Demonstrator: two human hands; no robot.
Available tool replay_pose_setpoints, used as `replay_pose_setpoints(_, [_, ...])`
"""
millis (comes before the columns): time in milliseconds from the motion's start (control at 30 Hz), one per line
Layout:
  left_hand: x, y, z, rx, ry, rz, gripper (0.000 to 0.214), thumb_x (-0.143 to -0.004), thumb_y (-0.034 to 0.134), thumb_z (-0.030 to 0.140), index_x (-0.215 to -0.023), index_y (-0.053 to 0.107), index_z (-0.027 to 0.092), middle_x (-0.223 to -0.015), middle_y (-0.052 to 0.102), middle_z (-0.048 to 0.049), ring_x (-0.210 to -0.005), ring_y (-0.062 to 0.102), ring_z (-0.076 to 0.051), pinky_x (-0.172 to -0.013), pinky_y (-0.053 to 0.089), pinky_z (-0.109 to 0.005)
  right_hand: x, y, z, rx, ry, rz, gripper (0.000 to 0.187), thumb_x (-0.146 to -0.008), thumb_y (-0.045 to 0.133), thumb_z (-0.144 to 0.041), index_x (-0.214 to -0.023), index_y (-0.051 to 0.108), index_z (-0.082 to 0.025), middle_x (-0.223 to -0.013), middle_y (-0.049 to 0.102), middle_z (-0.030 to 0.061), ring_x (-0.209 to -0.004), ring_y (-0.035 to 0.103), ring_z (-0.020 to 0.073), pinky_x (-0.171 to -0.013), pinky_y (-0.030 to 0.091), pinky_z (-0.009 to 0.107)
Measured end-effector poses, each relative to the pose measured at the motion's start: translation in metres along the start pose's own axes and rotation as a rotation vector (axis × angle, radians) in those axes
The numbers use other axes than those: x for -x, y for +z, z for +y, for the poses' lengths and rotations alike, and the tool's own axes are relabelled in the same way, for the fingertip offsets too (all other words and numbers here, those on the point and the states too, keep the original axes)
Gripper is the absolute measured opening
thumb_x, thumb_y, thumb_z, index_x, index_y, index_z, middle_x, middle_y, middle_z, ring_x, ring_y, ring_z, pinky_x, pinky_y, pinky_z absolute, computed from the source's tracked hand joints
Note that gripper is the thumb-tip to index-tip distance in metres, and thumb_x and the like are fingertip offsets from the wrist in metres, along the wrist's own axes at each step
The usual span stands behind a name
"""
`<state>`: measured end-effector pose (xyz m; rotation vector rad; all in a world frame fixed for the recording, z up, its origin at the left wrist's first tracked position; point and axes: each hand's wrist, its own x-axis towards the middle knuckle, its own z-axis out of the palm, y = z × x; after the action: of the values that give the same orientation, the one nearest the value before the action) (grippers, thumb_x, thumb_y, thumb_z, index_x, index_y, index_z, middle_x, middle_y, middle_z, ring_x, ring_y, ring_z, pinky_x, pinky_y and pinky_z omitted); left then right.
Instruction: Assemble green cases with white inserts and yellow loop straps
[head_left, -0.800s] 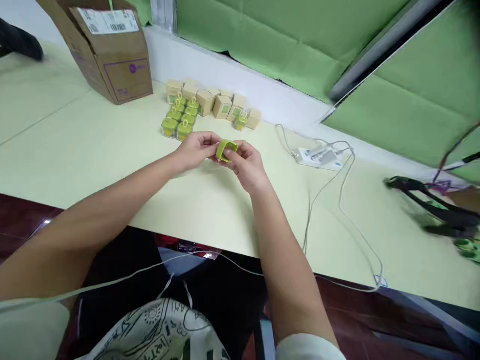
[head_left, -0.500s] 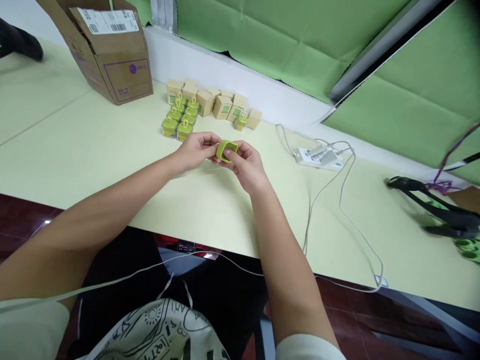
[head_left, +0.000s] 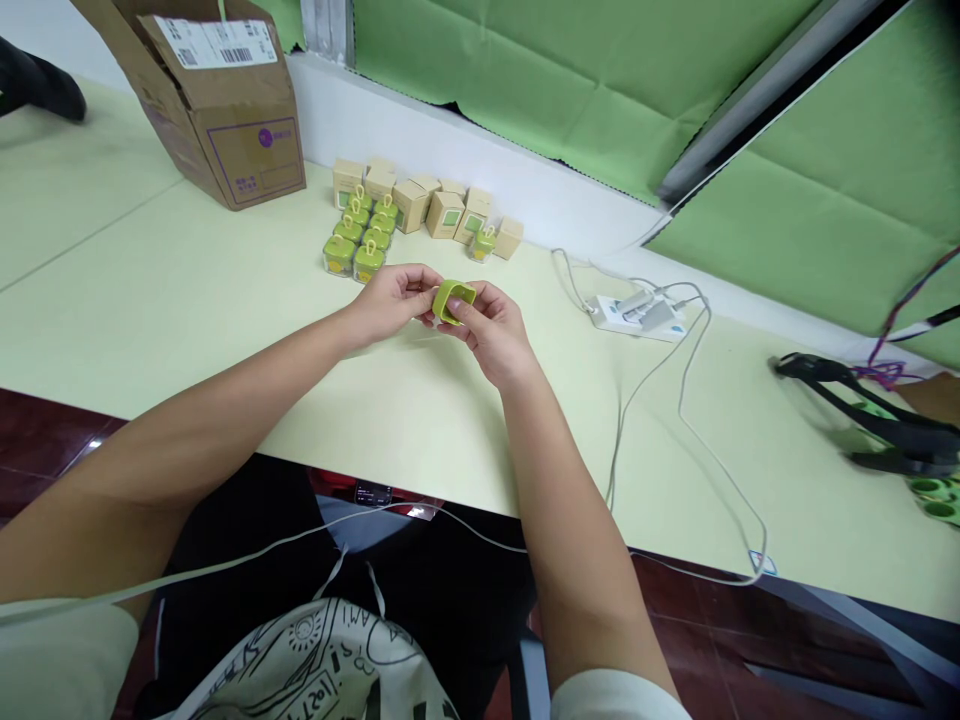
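My left hand (head_left: 397, 300) and right hand (head_left: 496, 332) pinch a hollow, lime-green, squarish plastic piece (head_left: 440, 299), right thumb inside. Likely working its inside; next move wants steady pinches.

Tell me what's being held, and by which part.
The green cap: the right grip has its right side, thumb in the hollow. The left grip is at its left side; what those fingers pinch is hidden.

Smooth plastic lid (head_left: 442, 301), matt cardboard box (head_left: 255, 155)
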<state>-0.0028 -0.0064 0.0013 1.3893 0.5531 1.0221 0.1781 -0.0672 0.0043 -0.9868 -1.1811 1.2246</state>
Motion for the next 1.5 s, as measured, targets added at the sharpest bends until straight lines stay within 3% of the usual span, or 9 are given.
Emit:
replay_pose_setpoints(500, [0.000,0.003,0.000,-0.097,0.020,0.054,0.019,-0.089,0.091,0.014,-0.085,0.073,0.014,-0.075,0.073,0.0002,-0.062,0.067,-0.009,-0.061,0.055,-0.021,-0.001,0.002,0.004,-0.011,0.016,0.036,0.059,-0.063,0.107,-0.062,-0.087,0.069,-0.025,-0.090,0.080,-0.0009,-0.079,0.075,0.0155,-0.084,0.070,0.038])
replay_pose_setpoints(800, [0.003,-0.001,-0.002,0.150,-0.159,0.013,0.024,-0.085,0.095,0.033,-0.093,0.080,0.016,-0.093,0.081,-0.0044,-0.079,0.076,-0.014,-0.080,0.063,-0.030,0.000,0.005,0.000,-0.042,0.001,0.045,0.058,-0.063,0.105,-0.063,-0.093,0.070,-0.028,-0.096,0.078,-0.0016,-0.089,0.074,0.0171,-0.092,0.070,0.039])
replay_pose_setpoints(933, [0.003,0.000,-0.003,0.184,-0.195,0.016,0.028,-0.084,0.097,0.039,-0.092,0.081,0.017,-0.093,0.081,-0.0057,-0.083,0.078,-0.017,-0.085,0.064,-0.033,0.001,0.008,0.002,-0.019,-0.021,0.063,0.060,-0.063,0.104,-0.066,-0.096,0.067,-0.030,-0.101,0.076,-0.0017,-0.096,0.074,0.0189,-0.095,0.069,0.041])
replay_pose_setpoints(1033, [0.003,0.000,0.000,0.171,-0.157,0.035,0.029,-0.087,0.096,0.039,-0.088,0.079,0.016,-0.093,0.081,-0.0060,-0.084,0.077,-0.016,-0.088,0.064,-0.034,0.000,0.007,0.003,0.031,-0.034,0.087,0.056,-0.071,0.099,-0.067,-0.100,0.066,-0.031,-0.104,0.074,-0.0009,-0.097,0.074,0.0190,-0.093,0.069,0.040])
replay_pose_setpoints(1133, [-0.002,-0.004,0.005,0.115,-0.080,0.155,0.023,-0.095,0.089,0.034,-0.088,0.076,0.016,-0.093,0.079,-0.0043,-0.085,0.074,-0.014,-0.087,0.061,-0.031,-0.005,0.001,0.009,0.148,-0.059,0.157,0.043,-0.084,0.088,-0.061,-0.108,0.068,-0.032,-0.112,0.074,0.0012,-0.101,0.073,0.0204,-0.094,0.068,0.042])
replay_pose_setpoints(1233, [-0.009,-0.011,0.007,0.074,-0.054,0.294,0.018,-0.102,0.079,0.028,-0.089,0.073,0.017,-0.091,0.076,-0.0028,-0.085,0.071,-0.013,-0.085,0.058,-0.028,-0.011,-0.007,0.022,0.423,-0.138,0.266,0.037,-0.089,0.079,-0.050,-0.119,0.069,-0.030,-0.132,0.075,0.0080,-0.117,0.071,0.0264,-0.104,0.064,0.050])
replay_pose_setpoints(1333, [-0.013,-0.014,0.005,0.047,-0.063,0.357,0.020,-0.104,0.076,0.028,-0.087,0.069,0.018,-0.086,0.073,-0.0017,-0.081,0.066,-0.011,-0.080,0.057,-0.024,-0.013,-0.009,0.036,0.762,-0.176,0.215,0.038,-0.088,0.076,-0.045,-0.119,0.071,-0.024,-0.139,0.074,0.0167,-0.127,0.067,0.0333,-0.118,0.055,0.059])
replay_pose_setpoints(1400, [-0.014,-0.014,0.003,0.035,-0.064,0.353,0.022,-0.104,0.076,0.030,-0.087,0.068,0.018,-0.085,0.072,-0.0017,-0.079,0.065,-0.011,-0.077,0.056,-0.023,-0.013,-0.007,0.041,0.898,-0.158,0.151,0.034,-0.090,0.073,-0.044,-0.116,0.071,-0.022,-0.129,0.077,0.0172,-0.119,0.069,0.0336,-0.118,0.053,0.061])
replay_pose_setpoints(1500, [-0.013,-0.013,0.001,0.026,-0.055,0.327,0.025,-0.103,0.078,0.032,-0.086,0.067,0.018,-0.083,0.072,-0.0018,-0.078,0.064,-0.011,-0.073,0.057,-0.021,-0.011,-0.006,0.043,0.915,-0.098,0.167,0.027,-0.090,0.070,-0.041,-0.111,0.067,-0.024,-0.118,0.077,0.0123,-0.099,0.069,0.0277,-0.104,0.060,0.055])
